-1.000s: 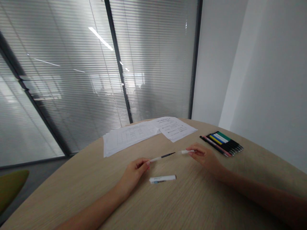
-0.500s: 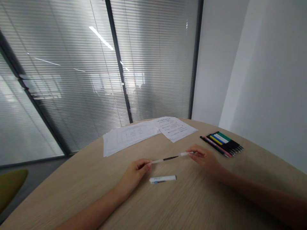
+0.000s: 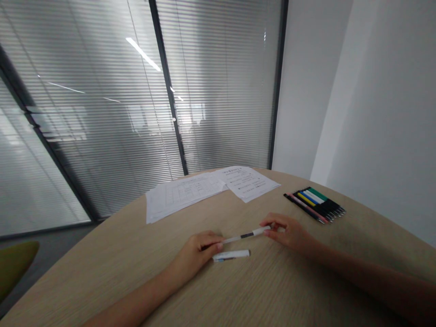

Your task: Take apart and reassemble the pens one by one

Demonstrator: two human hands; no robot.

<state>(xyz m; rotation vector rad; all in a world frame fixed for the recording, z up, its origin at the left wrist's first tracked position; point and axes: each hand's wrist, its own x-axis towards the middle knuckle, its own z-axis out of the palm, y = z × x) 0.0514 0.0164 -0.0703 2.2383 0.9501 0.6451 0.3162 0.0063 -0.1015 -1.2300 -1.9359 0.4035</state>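
My left hand and my right hand hold one thin pen refill between them, each pinching an end. The refill is white with a dark middle section and hangs just above the wooden table. A white pen barrel with a blue mark lies flat on the table right below the refill, close to my left fingertips.
A row of several coloured pens lies at the right, near the table's edge. Printed paper sheets and another sheet lie at the far side. Glass walls with blinds stand behind; a green chair is at the left.
Both hands have moved nearer and lower with the refill, so it now hangs just above the white barrel. The hands have also come closer together.
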